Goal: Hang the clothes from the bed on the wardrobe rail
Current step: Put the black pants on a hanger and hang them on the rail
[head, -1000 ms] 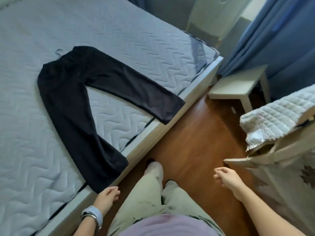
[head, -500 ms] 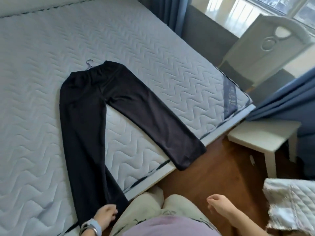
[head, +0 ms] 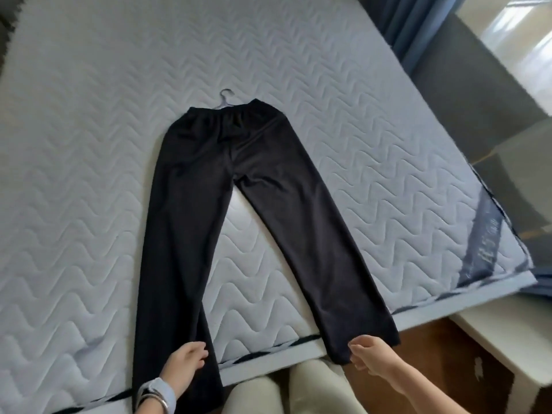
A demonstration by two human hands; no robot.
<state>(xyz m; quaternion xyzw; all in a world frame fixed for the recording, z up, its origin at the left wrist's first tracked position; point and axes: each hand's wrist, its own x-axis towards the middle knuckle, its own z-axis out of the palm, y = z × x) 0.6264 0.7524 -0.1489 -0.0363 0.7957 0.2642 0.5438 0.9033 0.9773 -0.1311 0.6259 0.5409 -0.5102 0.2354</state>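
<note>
Closest in, at the bottom edge, knees [head: 313,389] in pale cloth, right up against the near side of the bed. Just left of them, left hand [head: 182,362], watch [head: 155,397] on the wrist, lying over the lower end of one leg of the black trousers [head: 203,222]; fingers [head: 199,352] loosely curled and close together against the dark cloth. Cannot tell whether gripping fabric or only resting on it. To the right, right hand [head: 372,358], reaching in from the lower right, bent fingertips [head: 355,351] touching the hem of the other leg. Cannot tell whether pinching it. Both hems hanging just over the near edge of the mattress [head: 83,180]. Farther on, spread flat on the quilted, wave-stitched top, the two legs splayed in a narrow V, waistband at the far end. Poking out past the waistband, the thin hook of a hanger [head: 226,98], flat on the mattress, the rest hidden under the cloth. Off to the right, beside the bed's corner, wooden floor [head: 433,351] and a white stool [head: 513,354]. Farthest, top right, blue curtain [head: 418,31].
</note>
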